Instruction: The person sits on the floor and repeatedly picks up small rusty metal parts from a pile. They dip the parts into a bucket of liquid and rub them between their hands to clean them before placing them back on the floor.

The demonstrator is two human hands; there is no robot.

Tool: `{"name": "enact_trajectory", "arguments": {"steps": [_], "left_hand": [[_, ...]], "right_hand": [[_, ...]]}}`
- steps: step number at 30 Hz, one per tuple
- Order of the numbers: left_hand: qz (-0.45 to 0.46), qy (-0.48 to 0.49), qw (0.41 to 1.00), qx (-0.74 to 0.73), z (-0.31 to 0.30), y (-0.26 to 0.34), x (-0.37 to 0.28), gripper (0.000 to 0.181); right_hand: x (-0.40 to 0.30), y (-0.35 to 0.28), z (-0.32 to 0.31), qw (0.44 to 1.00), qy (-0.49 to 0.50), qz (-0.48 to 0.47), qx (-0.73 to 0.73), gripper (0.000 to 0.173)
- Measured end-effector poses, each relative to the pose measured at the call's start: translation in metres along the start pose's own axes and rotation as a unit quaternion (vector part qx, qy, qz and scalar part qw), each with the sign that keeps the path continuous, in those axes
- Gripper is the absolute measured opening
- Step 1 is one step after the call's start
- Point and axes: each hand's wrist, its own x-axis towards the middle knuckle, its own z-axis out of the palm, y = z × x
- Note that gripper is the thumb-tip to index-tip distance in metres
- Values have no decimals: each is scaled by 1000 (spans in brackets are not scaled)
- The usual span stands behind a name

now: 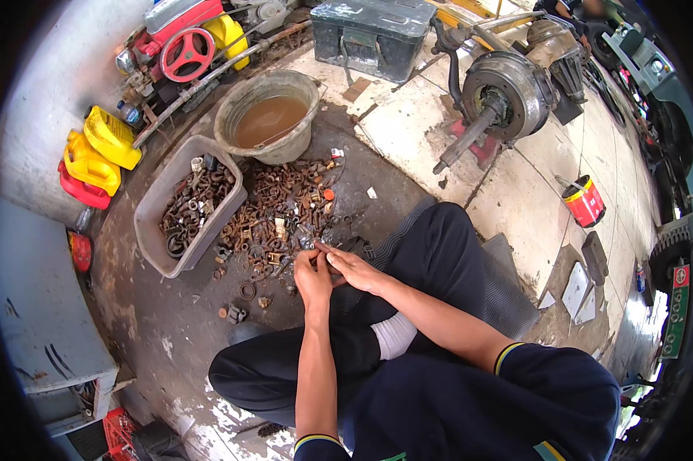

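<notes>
Both my hands meet above my crossed legs, at the near edge of a pile of rusty bolts, nuts and fittings (291, 199) on the floor. My right hand (352, 268) grips a small rusty bolt-like part (321, 246), whose end sticks out past the fingers. Close against it, my left hand (312, 276) has its fingers bent around the same part; the lower portion is hidden by the fingers. Left of the pile stands a grey plastic tub (145, 222) holding more rusty hardware. A metal ring (247, 290) lies nearer to me.
A bucket of brown water (222, 118) stands behind the tub. Farther back are a black toolbox (375, 34) and an axle with a brake drum (504, 95). To the right sits a red can (583, 201); yellow jugs (110, 138) line the left wall. Another person (562, 11) is at the far right.
</notes>
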Motion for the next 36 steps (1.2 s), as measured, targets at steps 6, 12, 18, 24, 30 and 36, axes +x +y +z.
{"name": "enact_trajectory", "arguments": {"steps": [6, 12, 18, 24, 30, 36], "left_hand": [[35, -26, 999, -24, 8, -13, -8, 10], [84, -54, 995, -17, 12, 7, -14, 8], [161, -6, 987, 19, 11, 0, -12, 7], [-23, -75, 992, -103, 7, -3, -8, 9], [5, -27, 997, -69, 9, -9, -3, 8], [3, -11, 999, -46, 12, -2, -5, 6]], "right_hand": [[-1, 5, -3, 999, 27, -15, -23, 49], [2, 4, -13, 999, 29, -38, -9, 51], [6, 7, -9, 993, 42, -71, -81, 51], [-4, -3, 7, 998, 56, -21, -19, 50], [0, -2, 6, 999, 47, -18, 2, 52], [-4, 4, -1, 999, 39, -1, 12, 53]]}}
